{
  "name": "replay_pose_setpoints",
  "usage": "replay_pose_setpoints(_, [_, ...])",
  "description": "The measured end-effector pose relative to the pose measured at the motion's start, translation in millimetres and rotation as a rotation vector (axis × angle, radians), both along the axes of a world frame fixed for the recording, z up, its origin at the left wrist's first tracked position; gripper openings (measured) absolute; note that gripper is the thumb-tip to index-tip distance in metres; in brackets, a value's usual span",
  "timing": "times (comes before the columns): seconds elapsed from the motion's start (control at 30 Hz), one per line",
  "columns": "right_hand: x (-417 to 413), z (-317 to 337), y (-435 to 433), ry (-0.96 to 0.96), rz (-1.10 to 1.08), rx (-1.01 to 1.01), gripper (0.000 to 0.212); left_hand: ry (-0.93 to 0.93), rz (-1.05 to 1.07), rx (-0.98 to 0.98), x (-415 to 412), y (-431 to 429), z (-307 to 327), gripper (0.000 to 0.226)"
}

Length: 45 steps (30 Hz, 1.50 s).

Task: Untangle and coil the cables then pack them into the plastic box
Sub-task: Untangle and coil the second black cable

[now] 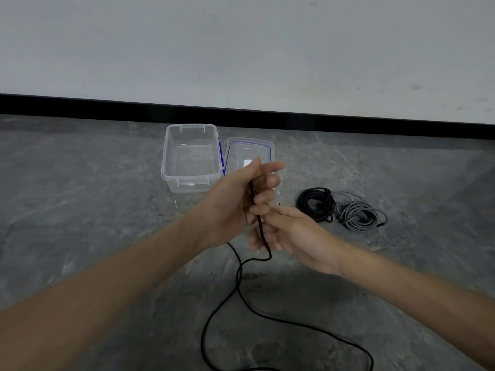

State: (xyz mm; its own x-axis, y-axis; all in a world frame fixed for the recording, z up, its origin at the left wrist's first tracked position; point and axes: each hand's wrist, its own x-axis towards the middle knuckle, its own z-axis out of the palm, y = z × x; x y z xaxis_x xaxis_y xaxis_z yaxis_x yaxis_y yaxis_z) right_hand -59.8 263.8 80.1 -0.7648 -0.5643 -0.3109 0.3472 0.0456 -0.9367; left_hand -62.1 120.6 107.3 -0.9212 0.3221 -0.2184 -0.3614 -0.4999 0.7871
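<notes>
- Cable (237,277), black and thin, is held upright in the left hand (235,204). The thumb and lower three fingers are curled round it, and the forefinger sticks out straight.
- Just under that, the right hand (294,234) lies palm up. Its thumb and bent fingers close loosely on the same cable, though the fingertips are blurred.
- Below the hands the cable hangs in a small bend. It then trails in loose, uncoiled curves across the floor (107,210) towards the person.
- Beyond the left hand stands the plastic box (166,156), clear, open and upright, with blue clips on one side.
- The box's lid (241,145) lies flat, touching its right side, and is partly hidden behind the left hand's fingers.
- To the right of the right hand, well apart, a black coil (316,203) lies beside a grey coil (359,216); the two touch.
- The floor is mottled grey stone.
- Past the box a black skirting (241,113) runs under a plain pale wall (241,49).
</notes>
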Motion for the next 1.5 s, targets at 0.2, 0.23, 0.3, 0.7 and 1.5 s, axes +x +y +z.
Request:
replay_pose_setpoints(0.2, [11, -7, -2, 0.090, -0.013, 0.146, 0.027, -0.013, 0.056, -0.220, -5, 1, -2, 0.032])
replay_pose_setpoints(0.23, [11, -6, -2, 0.088, -0.027, 0.160, 0.027, -0.060, 0.059, -0.229, -6, 1, -2, 0.031])
replay_pose_setpoints(0.3, [11, -3, -2, 0.099, -0.073, 0.191, 0.029, -0.137, 0.072, -0.242, -8, -2, -4, 0.029])
replay_pose_setpoints(0.7, [9, -6, -1, 0.226, -0.070, 0.219, 0.032, -0.141, -0.014, -0.238, -9, -2, -17, 0.031])
replay_pose_setpoints(1.5, [-73, 23, 36, 0.291, -0.436, 0.076, 0.020, -0.046, -0.262, 0.115, 16, 9, -19, 0.022])
